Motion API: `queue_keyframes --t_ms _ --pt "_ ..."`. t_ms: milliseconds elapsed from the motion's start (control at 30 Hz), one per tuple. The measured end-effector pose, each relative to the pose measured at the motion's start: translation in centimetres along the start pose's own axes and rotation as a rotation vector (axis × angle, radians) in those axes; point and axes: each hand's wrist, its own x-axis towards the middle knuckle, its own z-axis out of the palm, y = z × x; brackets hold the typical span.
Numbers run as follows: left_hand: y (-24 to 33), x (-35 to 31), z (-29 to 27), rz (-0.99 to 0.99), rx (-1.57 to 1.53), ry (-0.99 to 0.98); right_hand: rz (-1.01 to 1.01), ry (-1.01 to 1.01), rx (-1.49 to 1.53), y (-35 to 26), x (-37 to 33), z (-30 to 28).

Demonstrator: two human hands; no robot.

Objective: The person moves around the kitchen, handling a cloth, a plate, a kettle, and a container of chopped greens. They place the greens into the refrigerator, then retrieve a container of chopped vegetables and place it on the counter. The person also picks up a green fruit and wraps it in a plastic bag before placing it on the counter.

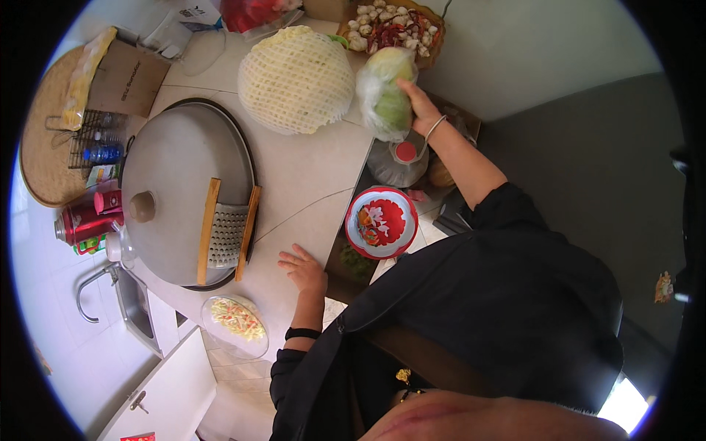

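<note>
In my right hand is a pale green cabbage wrapped in a clear plastic bag, held above the counter's far right edge, with my fingers closed on its side. My left hand lies on the pale counter with fingers spread and nothing in it. Just left of the cabbage is a large rounded thing in a cream foam net. A metal grater with wooden side rails rests on the big grey wok lid. A clear bowl of shredded vegetables stands nearer me.
A basket of garlic and dried red chillies stands behind the cabbage. Below the counter edge are a red and white basin and a clear jug with a red cap. A red flask and a sink lie at the left.
</note>
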Motion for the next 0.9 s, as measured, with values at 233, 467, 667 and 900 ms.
queue_keyframes --t_ms 233,467,667,900 --pt "0.1 0.2 0.7 -0.011 0.022 0.055 0.166 0.062 -0.059 3.2 2.9 -1.3" --pt "0.0 0.1 0.5 0.018 0.059 0.043 0.231 0.004 -0.142 1.9 5.3 -2.3" --pt "-0.1 0.1 0.6 0.012 0.022 0.066 -0.069 0.286 -0.349 3.9 4.8 -1.5" --pt "0.0 0.4 1.4 0.005 -0.008 0.086 -0.228 0.392 -0.668 5.2 5.1 -0.9"
